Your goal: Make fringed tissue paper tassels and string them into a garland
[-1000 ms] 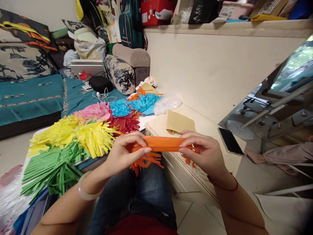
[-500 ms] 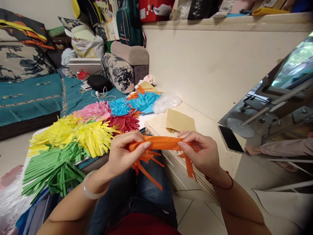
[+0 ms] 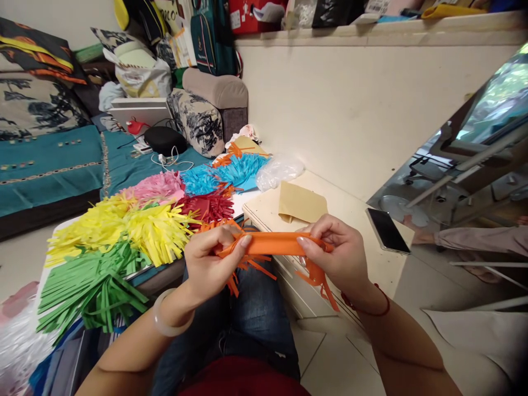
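Both hands hold one strip of orange fringed paper [image 3: 272, 243] level above my lap. My left hand [image 3: 210, 264] pinches its left end, thumb and fingers closed, with loose orange strands hanging below. My right hand [image 3: 340, 256] grips the right end, and more orange strands dangle under its palm. A pale bangle is on my left wrist, a red cord on my right.
Piles of fringed paper lie to the left: green [image 3: 86, 289], yellow [image 3: 124, 228], red [image 3: 208, 208], pink [image 3: 154, 186], blue [image 3: 231, 171]. On the cream table [image 3: 371, 258] lie a brown paper sheet [image 3: 301, 202], a phone [image 3: 388, 231] and a clear bag [image 3: 278, 171]. Another person's foot [image 3: 421, 236] rests at right.
The orange strip has been turned in my fingers; its fringe swung out and down, and strands now hang below my right palm. Both hands stayed closed on it and rose slightly.
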Available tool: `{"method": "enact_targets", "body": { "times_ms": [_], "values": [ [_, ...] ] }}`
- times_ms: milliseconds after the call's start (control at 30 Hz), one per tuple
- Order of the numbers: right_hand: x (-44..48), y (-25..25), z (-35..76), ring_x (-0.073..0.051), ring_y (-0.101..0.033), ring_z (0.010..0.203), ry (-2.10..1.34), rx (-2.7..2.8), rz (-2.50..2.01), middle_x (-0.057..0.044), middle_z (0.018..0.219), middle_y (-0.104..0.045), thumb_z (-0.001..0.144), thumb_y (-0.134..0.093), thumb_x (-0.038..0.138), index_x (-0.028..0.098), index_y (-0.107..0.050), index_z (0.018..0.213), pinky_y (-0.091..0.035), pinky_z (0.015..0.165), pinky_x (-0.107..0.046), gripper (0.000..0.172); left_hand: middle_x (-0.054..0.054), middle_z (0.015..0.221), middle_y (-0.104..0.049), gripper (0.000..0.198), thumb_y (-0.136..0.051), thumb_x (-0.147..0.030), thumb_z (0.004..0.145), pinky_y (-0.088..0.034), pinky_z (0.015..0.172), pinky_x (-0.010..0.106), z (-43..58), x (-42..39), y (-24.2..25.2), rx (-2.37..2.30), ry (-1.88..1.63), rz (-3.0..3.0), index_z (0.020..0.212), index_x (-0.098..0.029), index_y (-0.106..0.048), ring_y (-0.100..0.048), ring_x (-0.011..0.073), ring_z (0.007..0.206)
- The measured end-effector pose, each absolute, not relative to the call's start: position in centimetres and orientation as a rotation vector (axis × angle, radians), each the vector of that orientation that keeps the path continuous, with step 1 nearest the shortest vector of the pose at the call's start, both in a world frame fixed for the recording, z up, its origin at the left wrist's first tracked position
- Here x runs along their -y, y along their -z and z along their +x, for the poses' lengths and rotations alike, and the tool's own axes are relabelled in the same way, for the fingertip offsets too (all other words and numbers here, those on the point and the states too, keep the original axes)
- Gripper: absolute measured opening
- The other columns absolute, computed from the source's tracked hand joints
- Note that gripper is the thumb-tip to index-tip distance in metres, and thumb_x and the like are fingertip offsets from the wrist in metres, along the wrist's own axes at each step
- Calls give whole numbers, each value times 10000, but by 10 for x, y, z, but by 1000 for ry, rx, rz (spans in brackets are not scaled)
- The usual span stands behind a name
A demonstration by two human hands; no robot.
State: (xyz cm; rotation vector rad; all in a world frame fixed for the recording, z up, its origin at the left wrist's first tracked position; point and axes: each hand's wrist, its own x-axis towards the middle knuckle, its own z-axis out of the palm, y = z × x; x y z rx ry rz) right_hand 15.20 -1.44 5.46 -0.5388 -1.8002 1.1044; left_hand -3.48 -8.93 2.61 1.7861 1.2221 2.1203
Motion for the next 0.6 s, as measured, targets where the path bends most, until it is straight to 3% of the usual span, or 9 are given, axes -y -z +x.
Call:
{"method": "enact_targets", "body": {
  "times_ms": [133, 233, 367, 500, 600],
  "values": [
    [14, -57, 152, -78, -565, 493, -1115, 1772, -515, 43, 640, -590, 766, -674, 155, 203, -502, 729, -447, 461, -197, 182, -41, 620, -546, 205, -677, -127, 771, -449, 535, 192, -37, 89, -24, -1149, -2197, 1650, 685, -182, -500, -527, 77, 537],
    [8, -58, 154, -91, -603, 626, -1018, 1924, -391, 16, 718, -630, 809, -606, 101, 202, -630, 803, -484, 570, -210, 104, 9, 726, -649, 23, -659, -197, 798, -491, 606, 219, -49, 90, -25, -1153, -1996, 1654, 807, -188, -640, -604, 119, 643],
    [3, -58, 157, -102, -597, 720, -894, 2142, -234, -18, 778, -639, 839, -480, 23, 201, -722, 877, -480, 633, -230, 302, 42, 663, -661, 176, -572, -206, 845, -500, 658, 261, -64, 92, -27, -1076, -1737, 1731, 744, -177, -713, -631, 168, 702],
    [6, -56, 158, -123, -601, 805, -782, 2193, -201, -47, 909, -637, 786, -597, 37, 183, -703, 993, -499, 687, -249, 275, 44, 620, -629, 188, -575, -210, 832, -501, 722, 301, -67, 94, -28, -1054, -1740, 1683, 717, -179, -721, -638, 210, 802],
    [9, -55, 157, -123, -608, 815, -705, 2157, -216, -37, 886, -651, 758, -645, 32, 189, -698, 963, -503, 713, -246, 263, 62, 736, -658, 150, -598, -268, 836, -498, 734, 305, -63, 95, -30, -1087, -1711, 1725, 807, -174, -711, -621, 207, 828]
  ]
}}
